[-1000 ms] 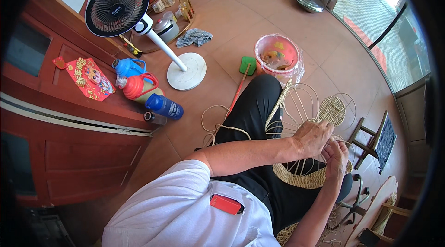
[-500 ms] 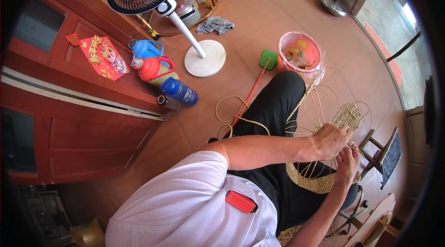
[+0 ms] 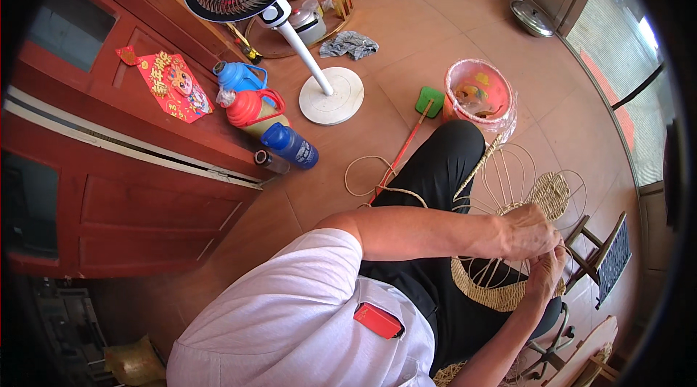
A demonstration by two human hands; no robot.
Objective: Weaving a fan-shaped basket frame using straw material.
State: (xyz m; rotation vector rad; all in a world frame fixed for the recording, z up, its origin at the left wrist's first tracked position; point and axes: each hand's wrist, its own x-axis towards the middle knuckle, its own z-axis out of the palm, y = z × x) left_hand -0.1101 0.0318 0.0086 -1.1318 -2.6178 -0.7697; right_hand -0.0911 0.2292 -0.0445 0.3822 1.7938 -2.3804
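The left hand was closed around the thin ribs of a half-woven wicker basket frame resting on the person's lap at four o'clock. The right hand, just below and touching the left, pinched a strand at the woven rim. A pink bucket stood on the floor at one o'clock, a standing fan at eleven

a round, half-woven straw basket frame with thin bent spokes rests tilted on the lap.
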